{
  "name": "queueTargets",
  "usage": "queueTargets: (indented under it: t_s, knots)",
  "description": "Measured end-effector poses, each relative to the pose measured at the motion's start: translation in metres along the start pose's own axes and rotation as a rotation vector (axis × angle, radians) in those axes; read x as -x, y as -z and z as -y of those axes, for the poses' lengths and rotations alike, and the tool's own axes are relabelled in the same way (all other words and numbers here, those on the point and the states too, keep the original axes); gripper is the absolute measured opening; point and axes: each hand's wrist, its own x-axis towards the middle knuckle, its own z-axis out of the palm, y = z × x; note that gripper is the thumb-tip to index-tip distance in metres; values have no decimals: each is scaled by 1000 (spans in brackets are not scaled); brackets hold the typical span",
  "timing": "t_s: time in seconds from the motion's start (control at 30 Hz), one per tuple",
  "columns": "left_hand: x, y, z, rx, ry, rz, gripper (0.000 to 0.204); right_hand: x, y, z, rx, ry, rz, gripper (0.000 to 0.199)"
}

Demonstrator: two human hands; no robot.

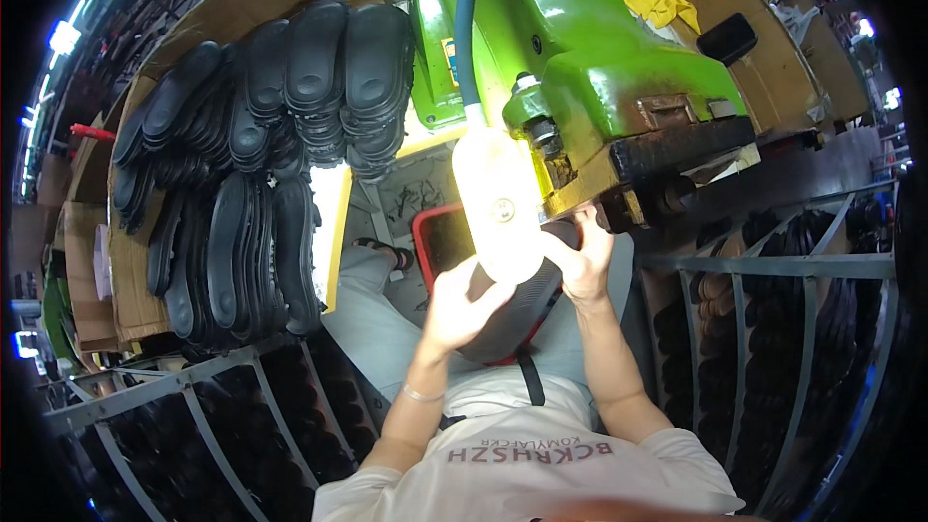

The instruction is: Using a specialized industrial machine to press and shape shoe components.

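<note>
Below the bright lamp point(498, 208), a dark sole point(527, 314) is held near the green machine point(604, 58). The left hand point(459, 309) has its grip clamped on the left edge, the right hand point(586, 256) on the far right edge, apparently to steady it from both sides in the light. Stacked soles point(314, 63) stand in the carton point(140, 261), probably for easy reach.

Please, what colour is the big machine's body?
The machine body is bright green; it shows best in the head view.

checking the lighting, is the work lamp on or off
On: the work lamp glows bright white, its glare washing out its surface.
</note>
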Motion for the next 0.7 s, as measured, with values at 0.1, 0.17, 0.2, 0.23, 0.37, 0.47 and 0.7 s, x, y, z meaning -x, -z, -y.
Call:
queueTargets:
  t_s: [0.1, 0.17, 0.2, 0.23, 0.37, 0.47, 0.7]
  knots:
    - [-25, -14, 0, -5, 61, 120, 30, 29, 11, -8, 68, -105, -56, 49]
    - [-20, -28, 5, -13, 36, 24, 27, 68, 24, -14, 174, -226, 4, 45]
    - [-17, -32, 7, -29, 21, -72, 25, 93, 39, -18, 268, -342, 123, 43]
    - [-15, -33, 7, -40, -36, -70, 22, 117, 55, -26, 273, -419, 180, 43]
    - [-6, -38, 15, -44, -132, -73, 24, 154, 106, -11, 23, -531, -53, 45]
    - [-5, -45, 19, -210, -63, -127, 23, 138, 128, 3, -59, -274, -393, 49]
    - [-27, -40, 29, -683, -500, -113, 24, 21, 126, 45, -42, -68, -366, 36]
